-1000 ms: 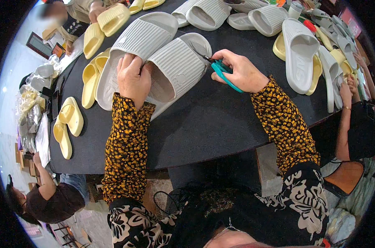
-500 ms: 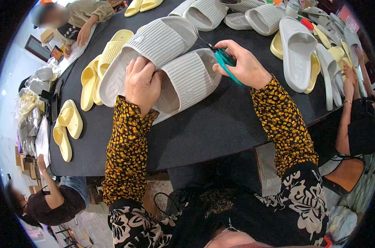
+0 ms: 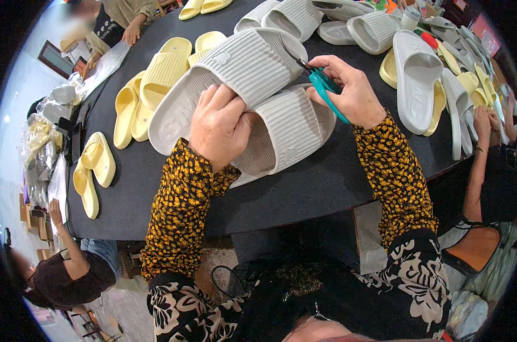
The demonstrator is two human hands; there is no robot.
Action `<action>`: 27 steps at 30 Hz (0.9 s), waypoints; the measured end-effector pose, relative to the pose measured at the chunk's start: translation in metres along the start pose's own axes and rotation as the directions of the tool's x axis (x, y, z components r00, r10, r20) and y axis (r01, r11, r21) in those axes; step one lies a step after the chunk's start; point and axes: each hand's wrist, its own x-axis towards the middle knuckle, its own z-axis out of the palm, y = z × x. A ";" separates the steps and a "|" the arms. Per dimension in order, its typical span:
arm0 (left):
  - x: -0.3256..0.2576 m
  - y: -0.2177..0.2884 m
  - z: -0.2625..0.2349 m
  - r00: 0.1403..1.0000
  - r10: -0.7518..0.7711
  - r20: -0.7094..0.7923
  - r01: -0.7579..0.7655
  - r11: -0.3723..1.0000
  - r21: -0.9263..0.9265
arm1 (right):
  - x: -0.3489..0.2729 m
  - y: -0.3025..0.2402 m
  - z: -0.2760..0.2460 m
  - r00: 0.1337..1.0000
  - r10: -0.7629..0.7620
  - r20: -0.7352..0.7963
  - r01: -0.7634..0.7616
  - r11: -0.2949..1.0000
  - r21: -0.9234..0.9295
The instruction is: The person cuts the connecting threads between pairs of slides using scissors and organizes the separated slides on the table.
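Observation:
A pair of grey ribbed slide sandals lies side by side in front of me, an upper slide and a lower slide. My left hand is closed on the upper slide at the opening of its strap, its fingertips hidden inside. In my right hand is a pair of scissors with teal handles. The dark blades reach over the toe end of the upper slide; whether they are parted is hard to make out.
Pale yellow slides lie to the left on the black table. More grey slides stand along the far side. At right are a grey slide and a heap of others. Co-workers sit around the table.
Both grey slides have shifted right and slightly toward me, with my left hand on them. My right hand and the scissors have moved a little right and nearer, the blades still at the toe.

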 end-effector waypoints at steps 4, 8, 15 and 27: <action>0.001 0.003 -0.001 1.000 -0.021 0.013 0.021 1.000 -0.018 | -0.001 0.002 -0.002 0.999 0.023 0.032 -0.023 1.000 -0.008; -0.002 0.006 0.005 0.998 -0.055 0.040 0.060 0.990 -0.127 | -0.004 -0.001 -0.003 0.994 0.100 0.040 -0.101 0.995 0.027; -0.013 0.031 0.022 0.944 0.006 0.329 0.137 0.901 -0.411 | 0.001 0.009 -0.004 0.971 0.211 -0.114 -0.200 0.975 0.100; -0.015 0.024 0.028 0.961 -0.062 0.268 0.166 0.908 -0.385 | 0.002 0.017 -0.004 0.939 0.326 -0.107 -0.305 0.936 0.174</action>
